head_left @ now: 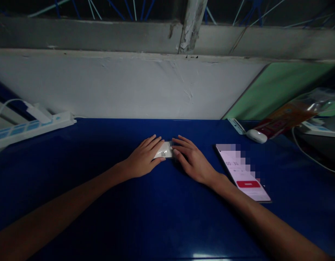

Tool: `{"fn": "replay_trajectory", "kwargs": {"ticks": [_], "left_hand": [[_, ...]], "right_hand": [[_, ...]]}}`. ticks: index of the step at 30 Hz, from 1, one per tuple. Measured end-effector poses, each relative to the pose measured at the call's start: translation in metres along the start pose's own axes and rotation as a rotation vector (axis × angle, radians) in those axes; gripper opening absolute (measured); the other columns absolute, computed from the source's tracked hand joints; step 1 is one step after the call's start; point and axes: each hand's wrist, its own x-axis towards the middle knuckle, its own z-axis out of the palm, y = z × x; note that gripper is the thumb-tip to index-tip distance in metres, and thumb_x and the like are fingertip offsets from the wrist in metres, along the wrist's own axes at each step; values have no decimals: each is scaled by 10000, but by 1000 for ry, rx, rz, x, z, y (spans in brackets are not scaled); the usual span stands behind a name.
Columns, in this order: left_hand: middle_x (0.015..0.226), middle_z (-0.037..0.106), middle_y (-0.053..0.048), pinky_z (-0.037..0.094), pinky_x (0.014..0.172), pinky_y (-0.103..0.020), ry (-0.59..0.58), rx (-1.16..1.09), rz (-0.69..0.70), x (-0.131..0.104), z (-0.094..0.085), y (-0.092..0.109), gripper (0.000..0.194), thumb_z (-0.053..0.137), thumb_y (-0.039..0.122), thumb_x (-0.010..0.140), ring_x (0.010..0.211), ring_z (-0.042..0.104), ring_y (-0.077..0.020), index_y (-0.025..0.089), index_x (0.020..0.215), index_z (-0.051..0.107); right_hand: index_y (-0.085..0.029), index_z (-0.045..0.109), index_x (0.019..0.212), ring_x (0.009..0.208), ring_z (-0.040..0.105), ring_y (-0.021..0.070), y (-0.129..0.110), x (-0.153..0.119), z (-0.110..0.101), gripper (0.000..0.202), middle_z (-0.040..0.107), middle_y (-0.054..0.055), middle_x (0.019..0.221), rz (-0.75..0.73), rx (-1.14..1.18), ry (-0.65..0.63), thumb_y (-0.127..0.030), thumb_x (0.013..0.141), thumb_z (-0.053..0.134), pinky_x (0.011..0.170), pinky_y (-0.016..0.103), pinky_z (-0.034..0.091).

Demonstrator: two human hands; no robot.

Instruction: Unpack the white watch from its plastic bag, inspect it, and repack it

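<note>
A small white packet (166,148) lies on the blue table (156,221), probably light, thin and slick, best held by its ends. The left hand (145,156) rests with fingers extended over its left end; the right hand (195,161) curves at the other, though whether it pinches cannot be told.

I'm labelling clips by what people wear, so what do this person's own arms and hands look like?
The left hand and right hand are ungloved, with slim fingers. Both forearms are bare, with no sleeve, watch, bracelet or cable visible. I see no rings, though the light is dim.
</note>
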Motion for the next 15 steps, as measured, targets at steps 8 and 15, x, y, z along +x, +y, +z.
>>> {"fn": "replay_trajectory", "kwargs": {"ticks": [8, 15], "left_hand": [[1507, 429, -151, 299, 1194, -519, 85, -218, 148, 4, -10, 1, 462, 370, 306, 1041, 1454, 322, -263, 168, 1481, 334], [1464, 475, -137, 341, 1179, -490, 158, -364, 164, 2, -21, 2, 422, 296, 323, 1044, 1392, 420, -263, 204, 1437, 389]], "right_hand": [[-200, 577, 1352, 1271, 565, 274, 13, 1, -7, 405, 639, 118, 1336, 27, 172, 123, -211, 964, 462, 1076, 549, 443], [-237, 712, 934, 884, 693, 226, -4, 4, -18, 123, 744, 47, 940, 121, 403, 352, -328, 900, 638, 831, 424, 570]]}}
